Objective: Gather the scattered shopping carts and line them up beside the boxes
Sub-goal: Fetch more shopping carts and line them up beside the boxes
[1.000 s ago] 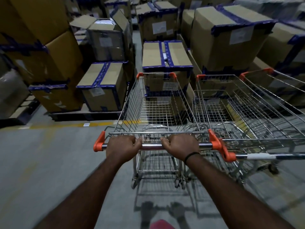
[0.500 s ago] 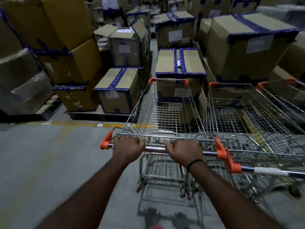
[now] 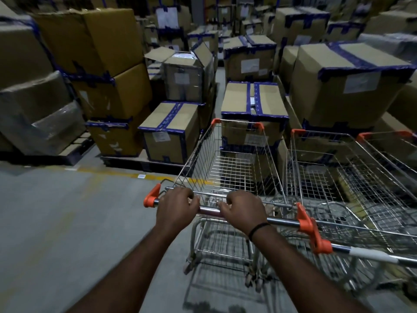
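A: Where does the single view look from?
B: From the person's head, facing forward and down, wide-angle; the forearms (image 3: pixel 140 263) enter from the bottom edge.
A: How near is it?
B: Close: the left hand (image 3: pixel 176 207) and right hand (image 3: pixel 244 211) grip the cart handle (image 3: pixel 209 210) at mid-frame. Stacked boxes (image 3: pixel 255 102) fill the upper half, the floor (image 3: pixel 67 222) the lower left, farther off.

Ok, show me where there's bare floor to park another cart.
Free: the grey floor left of the held cart, bordered by the yellow line and the pallet under the boxes. Crowded: to the right, a second cart sits close beside it, a third cart beyond, with a taped box straight ahead.
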